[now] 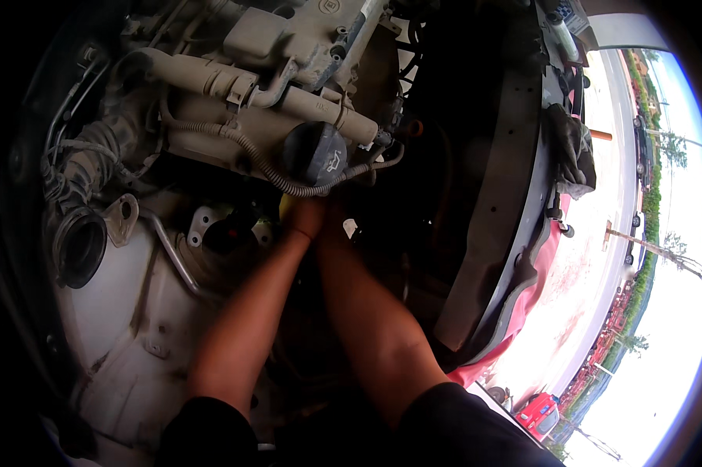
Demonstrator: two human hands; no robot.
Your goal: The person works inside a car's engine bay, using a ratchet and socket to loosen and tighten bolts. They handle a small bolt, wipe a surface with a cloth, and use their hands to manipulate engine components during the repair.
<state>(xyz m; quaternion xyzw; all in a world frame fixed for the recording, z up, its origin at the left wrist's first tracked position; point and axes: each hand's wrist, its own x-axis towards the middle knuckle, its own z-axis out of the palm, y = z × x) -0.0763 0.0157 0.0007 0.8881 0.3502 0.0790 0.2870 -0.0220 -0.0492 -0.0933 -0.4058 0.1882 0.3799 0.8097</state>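
Note:
Both my arms reach down into an engine bay, below the edge of a dusty engine (211, 140). My left hand (305, 215) and my right hand (333, 219) are close together in the shadow under a black oil filler cap (315, 153). Their fingers are hidden in the dark, so what they hold or touch does not show. A bit of something yellow (287, 205) peeks out beside my left hand. Just above both hands, a ribbed hose (261, 165) curves past the cap.
To the left, a corrugated intake hose (78, 241) ends in an open round mouth. A metal pipe (172, 253) and a bracket (202, 226) lie nearer my left forearm. On the right runs a grey body panel (495, 210), with a dark cloth (572, 152) over its edge.

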